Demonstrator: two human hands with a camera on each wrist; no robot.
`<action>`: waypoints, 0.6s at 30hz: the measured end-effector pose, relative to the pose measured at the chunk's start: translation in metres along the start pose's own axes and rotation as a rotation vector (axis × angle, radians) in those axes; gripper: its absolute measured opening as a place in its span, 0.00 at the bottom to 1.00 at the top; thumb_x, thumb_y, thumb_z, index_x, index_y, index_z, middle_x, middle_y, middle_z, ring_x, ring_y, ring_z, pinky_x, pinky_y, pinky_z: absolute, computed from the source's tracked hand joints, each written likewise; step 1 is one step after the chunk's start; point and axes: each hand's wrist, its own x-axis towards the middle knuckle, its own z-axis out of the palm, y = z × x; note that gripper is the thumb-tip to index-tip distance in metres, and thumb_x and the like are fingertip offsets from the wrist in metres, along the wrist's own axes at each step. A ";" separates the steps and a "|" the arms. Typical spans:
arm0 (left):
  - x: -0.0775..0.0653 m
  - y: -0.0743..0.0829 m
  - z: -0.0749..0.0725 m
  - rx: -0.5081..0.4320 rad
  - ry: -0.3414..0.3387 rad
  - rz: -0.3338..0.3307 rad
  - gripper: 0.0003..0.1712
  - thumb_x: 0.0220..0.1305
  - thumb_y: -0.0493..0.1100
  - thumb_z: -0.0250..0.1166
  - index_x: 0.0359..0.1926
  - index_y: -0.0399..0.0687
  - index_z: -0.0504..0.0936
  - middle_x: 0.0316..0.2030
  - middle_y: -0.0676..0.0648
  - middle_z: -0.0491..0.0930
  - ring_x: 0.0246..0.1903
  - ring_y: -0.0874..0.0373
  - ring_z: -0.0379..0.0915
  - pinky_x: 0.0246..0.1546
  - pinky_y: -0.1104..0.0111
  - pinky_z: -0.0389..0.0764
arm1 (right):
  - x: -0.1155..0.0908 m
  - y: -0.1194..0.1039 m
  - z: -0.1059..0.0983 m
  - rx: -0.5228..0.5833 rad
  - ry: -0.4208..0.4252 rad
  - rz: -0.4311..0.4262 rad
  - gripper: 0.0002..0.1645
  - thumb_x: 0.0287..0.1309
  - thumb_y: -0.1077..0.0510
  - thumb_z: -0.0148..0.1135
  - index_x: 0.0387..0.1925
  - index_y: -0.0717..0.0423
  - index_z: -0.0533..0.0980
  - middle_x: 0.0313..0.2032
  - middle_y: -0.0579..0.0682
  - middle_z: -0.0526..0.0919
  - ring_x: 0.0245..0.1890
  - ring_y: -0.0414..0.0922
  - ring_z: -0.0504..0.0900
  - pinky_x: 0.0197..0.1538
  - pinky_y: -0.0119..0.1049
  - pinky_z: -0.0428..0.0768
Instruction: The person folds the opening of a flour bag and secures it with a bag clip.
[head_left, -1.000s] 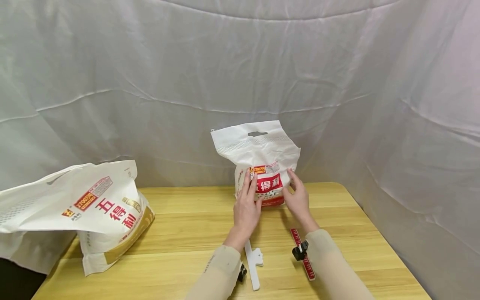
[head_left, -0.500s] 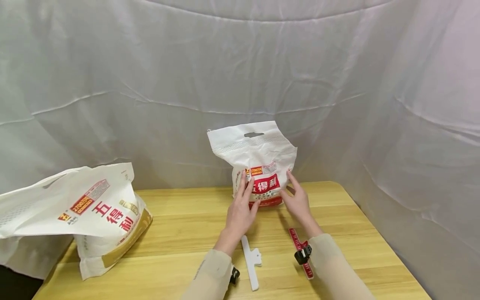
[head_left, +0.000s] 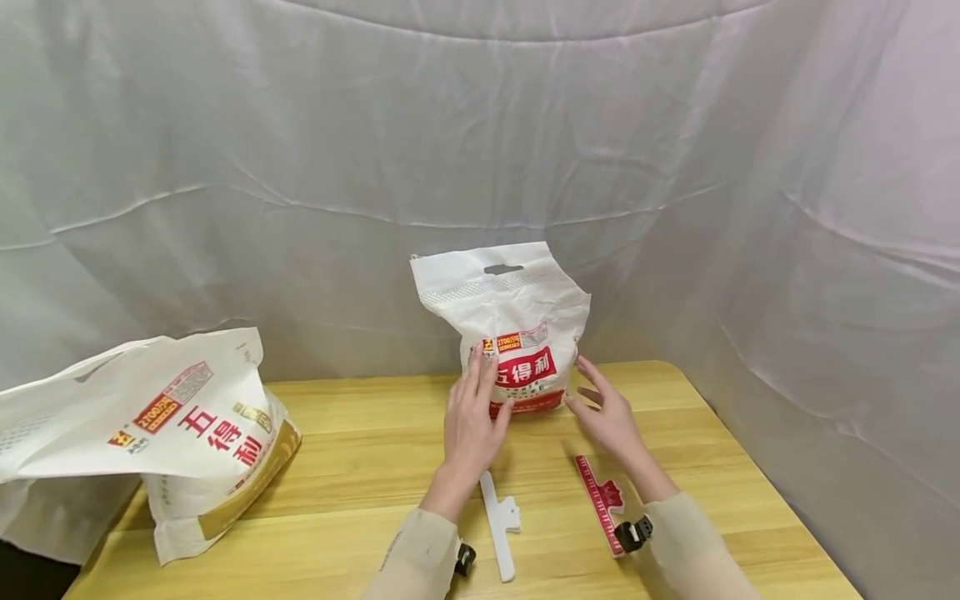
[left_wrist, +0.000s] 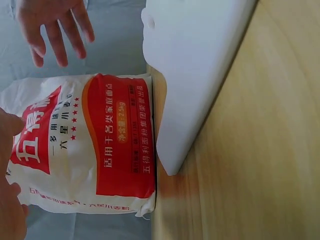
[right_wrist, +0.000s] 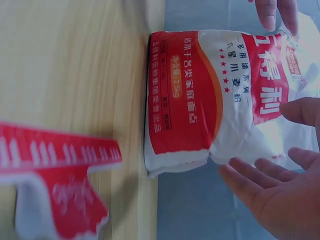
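An upright white flour bag (head_left: 525, 367) with red print and a handle slot at its top stands at the back of the table. My left hand (head_left: 471, 417) is at the bag's left front, fingers straight; whether they touch it is hard to tell. To the right, my right hand (head_left: 609, 421) stands slightly apart from the bag's side with its fingers spread. In the right wrist view, that hand (right_wrist: 285, 195) appears palm towards the bag. A white bag clip (head_left: 498, 529) and a red bag clip (head_left: 597, 504) with crown-shaped tabs lie in front, near the forearms.
A second, larger-looking flour bag (head_left: 210, 442) leans at the table's left, its top flopped over to the left. Grey cloth (head_left: 480, 125) hangs behind and along the right side of the wooden table (head_left: 360, 467).
Both hands have drawn outward from the bag, the right one to the right and the left one slightly left. The bag stays put; the head view has shifted a little.
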 end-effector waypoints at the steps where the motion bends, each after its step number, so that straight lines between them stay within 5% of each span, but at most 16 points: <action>1: 0.000 0.001 -0.001 -0.004 0.003 0.003 0.44 0.65 0.45 0.73 0.78 0.44 0.65 0.80 0.41 0.55 0.77 0.45 0.57 0.72 0.46 0.67 | -0.003 0.000 -0.002 -0.014 -0.007 -0.009 0.43 0.69 0.65 0.63 0.81 0.55 0.57 0.76 0.66 0.63 0.67 0.70 0.73 0.65 0.58 0.76; 10: 0.002 0.008 -0.002 -0.012 0.005 0.036 0.45 0.64 0.46 0.75 0.77 0.43 0.66 0.81 0.44 0.54 0.78 0.44 0.55 0.74 0.47 0.64 | -0.034 0.009 -0.026 -0.175 -0.159 -0.039 0.44 0.69 0.62 0.65 0.80 0.62 0.55 0.74 0.72 0.61 0.64 0.73 0.74 0.62 0.62 0.78; 18: 0.015 0.011 -0.002 0.020 0.032 0.128 0.43 0.62 0.45 0.77 0.75 0.43 0.70 0.79 0.42 0.59 0.77 0.40 0.56 0.73 0.43 0.63 | -0.046 0.020 -0.039 -0.231 -0.170 -0.065 0.42 0.69 0.60 0.66 0.78 0.63 0.59 0.73 0.71 0.64 0.62 0.71 0.77 0.58 0.60 0.81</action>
